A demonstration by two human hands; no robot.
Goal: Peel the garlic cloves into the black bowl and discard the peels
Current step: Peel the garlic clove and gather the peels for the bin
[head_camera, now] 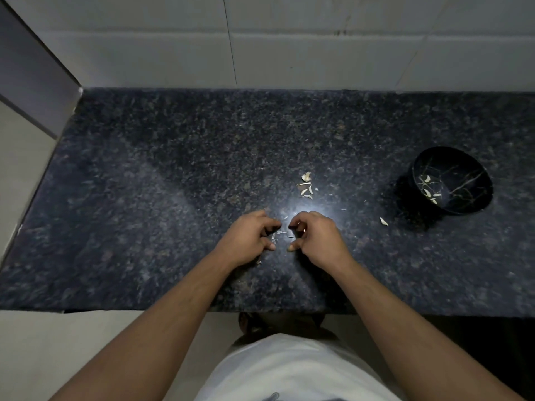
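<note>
Gathering loose garlic skins from a dark counter

Seen from above, two bare forearms reach onto a speckled black granite countertop (173, 157). The left hand (249, 238) and the right hand (314, 238) sit close together at the middle of the counter, fingers curled inward toward each other like two small rakes. Between their fingertips lie a few pale peel flakes (282, 233). The curl of the right hand's fingers hides whether it holds a clove or a peel, so I cannot tell; the left hand looks loosely cupped, with nothing visibly in it.

At about twelve o'clock from the hands, a short way up the counter, rests a small heap of garlic skins (306, 186). At about two o'clock, well apart toward the right edge, stands the black bowl (460, 183), gold-veined inside, with several peeled garlic cloves (430, 189) in its bottom. One stray pale scrap (384, 221) lies on the counter just beside the bowl, at its seven o'clock; whether it is a peel or a clove is unclear.

The step appears to be sweeping up peels. To do it well, draw both hands together flat against the stone so the thin flakes slide instead of fluttering away, then pull in the upper heap and the stray piece, keeping skins out of the bowl.
</note>
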